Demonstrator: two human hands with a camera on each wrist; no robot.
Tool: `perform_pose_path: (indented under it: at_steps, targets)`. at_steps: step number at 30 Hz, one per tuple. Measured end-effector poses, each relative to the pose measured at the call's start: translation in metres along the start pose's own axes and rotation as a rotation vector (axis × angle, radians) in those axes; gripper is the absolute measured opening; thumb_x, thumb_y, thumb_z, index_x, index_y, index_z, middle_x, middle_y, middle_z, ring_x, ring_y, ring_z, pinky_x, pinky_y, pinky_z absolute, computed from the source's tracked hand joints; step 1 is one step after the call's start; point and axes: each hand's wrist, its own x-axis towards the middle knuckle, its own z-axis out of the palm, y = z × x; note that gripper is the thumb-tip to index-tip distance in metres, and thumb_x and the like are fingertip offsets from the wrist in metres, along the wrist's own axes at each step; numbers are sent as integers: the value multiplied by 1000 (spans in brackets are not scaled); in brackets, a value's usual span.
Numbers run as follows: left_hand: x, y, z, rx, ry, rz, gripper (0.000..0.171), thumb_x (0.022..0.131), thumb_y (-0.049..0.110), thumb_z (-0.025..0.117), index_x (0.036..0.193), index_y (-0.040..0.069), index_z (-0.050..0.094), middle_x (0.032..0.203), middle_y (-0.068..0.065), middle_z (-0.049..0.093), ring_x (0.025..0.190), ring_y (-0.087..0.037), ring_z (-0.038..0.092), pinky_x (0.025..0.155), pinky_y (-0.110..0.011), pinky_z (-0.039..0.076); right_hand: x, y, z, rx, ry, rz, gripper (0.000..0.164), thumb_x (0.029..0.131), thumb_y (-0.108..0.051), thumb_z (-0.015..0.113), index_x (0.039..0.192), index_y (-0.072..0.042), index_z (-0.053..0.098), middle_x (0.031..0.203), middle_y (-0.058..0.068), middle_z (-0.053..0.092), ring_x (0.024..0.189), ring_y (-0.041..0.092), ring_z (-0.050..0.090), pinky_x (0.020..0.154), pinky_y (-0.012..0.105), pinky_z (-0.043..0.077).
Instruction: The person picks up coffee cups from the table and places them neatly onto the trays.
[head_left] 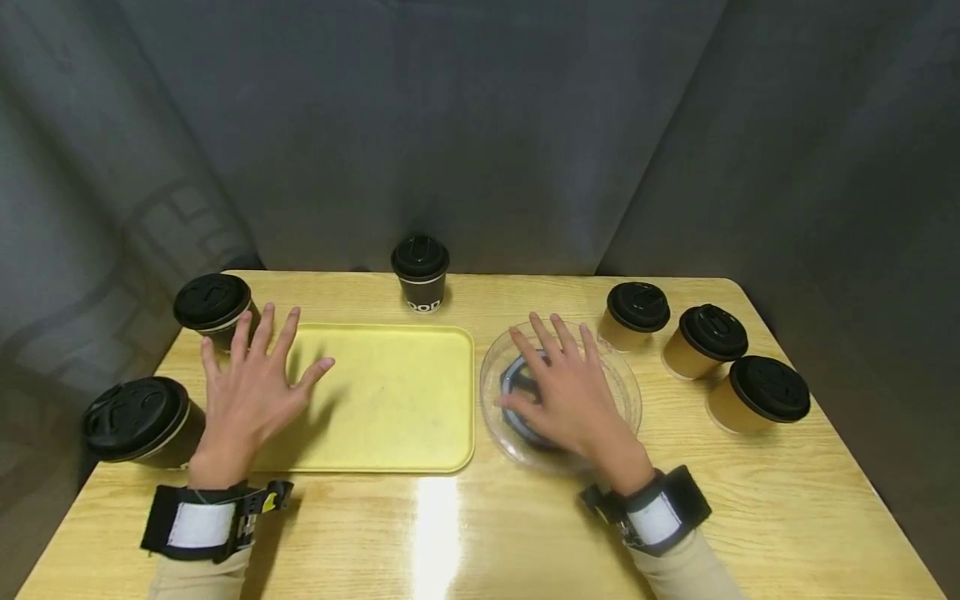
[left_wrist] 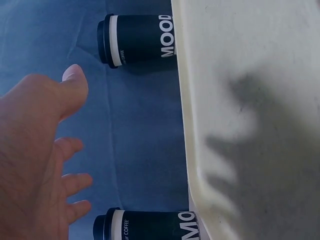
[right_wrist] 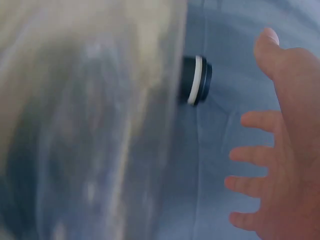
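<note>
Coffee cups (head_left: 422,271) are spaced around the desk (head_left: 525,542), seemingly so the yellow tray (head_left: 397,400) and clear round container (head_left: 619,393) are left reachable beneath the left grip (head_left: 251,387) and right grip (head_left: 570,390), both wide and empty.

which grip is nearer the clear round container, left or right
Right. In the head view, the right grip is spread over the clear round container; the left grip is farther left, over the left end of the yellow tray.

"MOOD", small "COFFEE": middle dark cup (left_wrist: 142,40), ahead, between left hand (head_left: 251,396) and right hand (head_left: 570,392) | "MO" (rest cut off), small "COFFEE": outer dark cup (left_wrist: 152,227), near left hand's fingertips (head_left: 244,320)
</note>
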Motion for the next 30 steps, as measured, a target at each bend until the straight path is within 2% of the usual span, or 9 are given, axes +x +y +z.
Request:
perform_pose_path:
  at_steps: [8,13,19,30]
  targets:
    - [0,0,-2,-5,-10,-7,83,93,69,39,158,21,15,164,-17,10,150,-44,5,109,-79,-5,1,-30,7,4,-33,-93,89,85,-80,38,154,-25,30,163,9,22,151,34,17,121,63,13]
    - [-1,-1,-3,-1,-13,-12,83,93,68,38,158,22,13,163,-19,12,150,-44,4,110,-78,-5,0,-48,12,-5,-45,-153,89,85,-80,39,154,-24,30,162,9,22,149,34,22,122,61,14]
    - [-2,-2,-4,-13,1,-6,83,93,68,40,157,21,17,163,-19,14,150,-44,6,110,-77,-4,-3,-68,17,17,-91,-233,89,86,-78,40,154,-22,30,161,11,25,149,35,22,123,55,16]
    - [-4,-6,-6,-12,-8,-17,82,93,67,41,157,22,15,164,-17,10,151,-42,3,112,-76,-4,-10,-88,31,17,-123,-323,87,87,-78,36,153,-21,32,160,12,27,148,35,26,122,52,22]
